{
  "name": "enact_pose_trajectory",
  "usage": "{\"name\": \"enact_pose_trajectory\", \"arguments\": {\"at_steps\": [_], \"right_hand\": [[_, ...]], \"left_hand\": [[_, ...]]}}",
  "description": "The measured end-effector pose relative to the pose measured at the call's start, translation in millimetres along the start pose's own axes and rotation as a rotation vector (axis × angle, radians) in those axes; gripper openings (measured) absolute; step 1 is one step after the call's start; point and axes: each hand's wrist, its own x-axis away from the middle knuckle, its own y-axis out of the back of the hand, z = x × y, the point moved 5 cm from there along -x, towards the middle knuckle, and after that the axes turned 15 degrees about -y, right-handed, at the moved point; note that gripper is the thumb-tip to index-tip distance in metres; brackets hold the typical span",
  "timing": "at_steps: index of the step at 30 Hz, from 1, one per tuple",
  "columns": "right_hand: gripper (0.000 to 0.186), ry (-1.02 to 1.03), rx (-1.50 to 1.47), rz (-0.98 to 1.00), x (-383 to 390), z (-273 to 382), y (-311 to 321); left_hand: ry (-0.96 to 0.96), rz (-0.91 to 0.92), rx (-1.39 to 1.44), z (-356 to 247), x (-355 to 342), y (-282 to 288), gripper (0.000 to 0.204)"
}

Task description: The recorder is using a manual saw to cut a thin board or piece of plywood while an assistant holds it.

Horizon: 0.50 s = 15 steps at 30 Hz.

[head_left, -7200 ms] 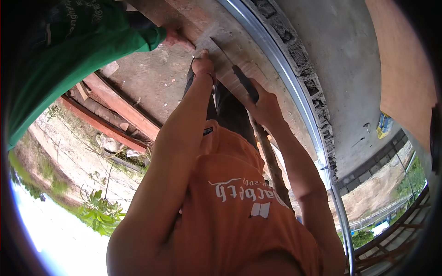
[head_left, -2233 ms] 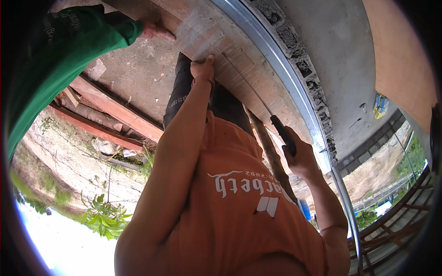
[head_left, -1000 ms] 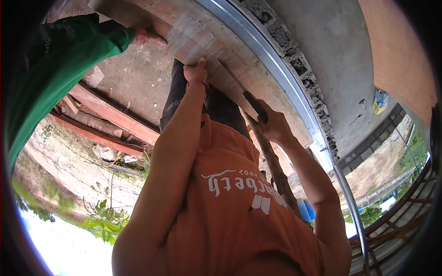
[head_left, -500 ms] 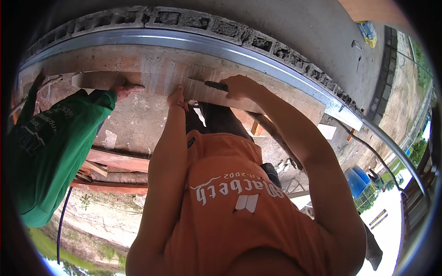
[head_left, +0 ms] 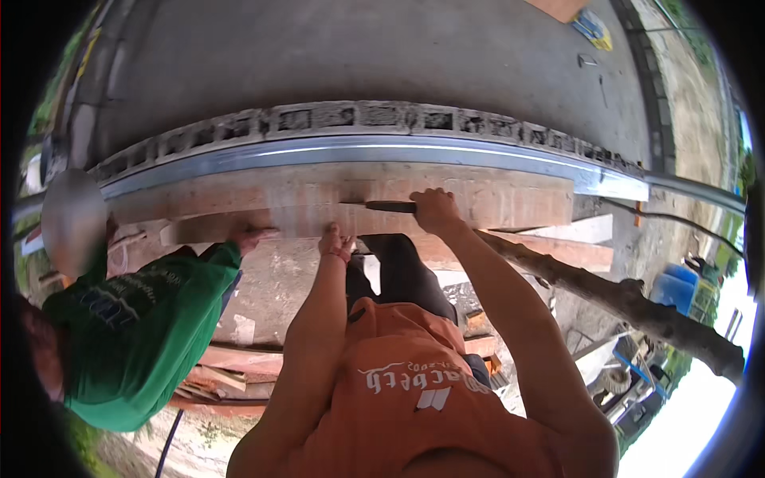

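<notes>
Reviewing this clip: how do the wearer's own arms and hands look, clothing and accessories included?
The left hand and right hand are both ungloved, and both forearms are bare. A thin reddish band circles the left wrist; none shows on the right. The orange fabric shirt bears white printing; no sleeves are discernible.

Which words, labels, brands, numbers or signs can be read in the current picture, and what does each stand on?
Orange shirt: large white lettering and a smaller line, upside down; wording not copied here.
Green shirt: pale lettering, too small and blurred to read surely.
Yellow and blue bag: any print is too small to read.
Black-handled tool in the right hand, and long wooden board: no lettering can be made out.
</notes>
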Motion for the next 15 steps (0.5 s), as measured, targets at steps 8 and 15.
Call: {"name": "enact_pose_trajectory", "arguments": {"at_steps": [8,15], "right_hand": [[0.028,0.164,-0.086,-0.103,17,28,8],[0.027,0.171,-0.068,0.131,17,54,15]], "left_hand": [[0.011,0.049,-0.118,-32,4,-7,0.053],[-0.051,-0.089,-0.128,-47,6,-2,0.056]]}}
